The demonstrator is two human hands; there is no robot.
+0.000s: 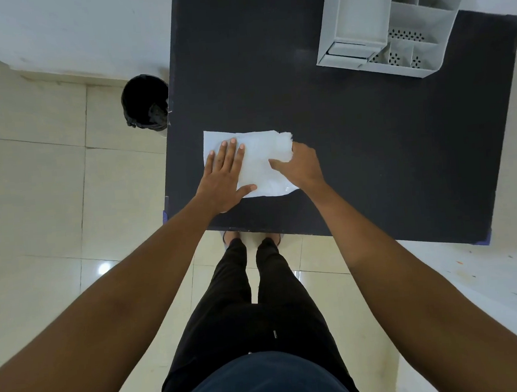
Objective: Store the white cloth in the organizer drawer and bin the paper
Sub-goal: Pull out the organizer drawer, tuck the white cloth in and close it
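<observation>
**Separating cloth from paper at the table's near edge**

On the black table [356,157], the white cloth [263,161] lies on top of the paper [211,139], whose bare corner shows on the side toward the bin [145,103]. Both are near the table's front edge, well apart from the grey organizer [392,27] at its far corner. The left hand [223,180] is spread flat, palm down, pressing cloth and sheet against the table — holding nothing. The right hand [299,166] has its fingers curled around the cloth's bunched edge; how firm that grip is I cannot tell.

The step in hand looks like lifting the cloth clear. It would go best by sliding the left hand onto bare paper so it pins the sheet only, then peeling the cloth up and away from the bin side — slowly, so the paper does not drag along.
</observation>
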